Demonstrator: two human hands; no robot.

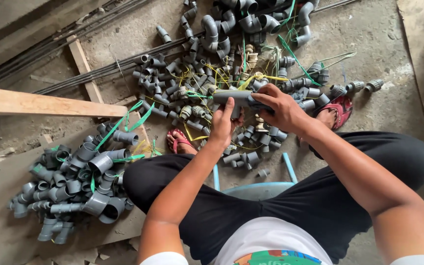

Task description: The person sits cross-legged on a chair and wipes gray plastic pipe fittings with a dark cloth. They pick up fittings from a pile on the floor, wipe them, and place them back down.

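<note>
Together, left hand [223, 122], right hand [276, 109], gripping grey pipe fitting [236, 97] between them

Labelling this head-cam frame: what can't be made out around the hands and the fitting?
- Grey pipe fitting, head view: its right end is hidden under the right hand.
- Left hand: palm and fingertips hidden behind its own back and the fitting.
- Far fittings pile: pieces too small and tangled with ties to count.
- Stool: mostly covered by legs.

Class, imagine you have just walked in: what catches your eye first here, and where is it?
At centre, the left hand and right hand together hold a grey pipe fitting. Beyond them a heap of grey fittings with yellow and green ties covers the floor; a second pile lies lower left.
</note>
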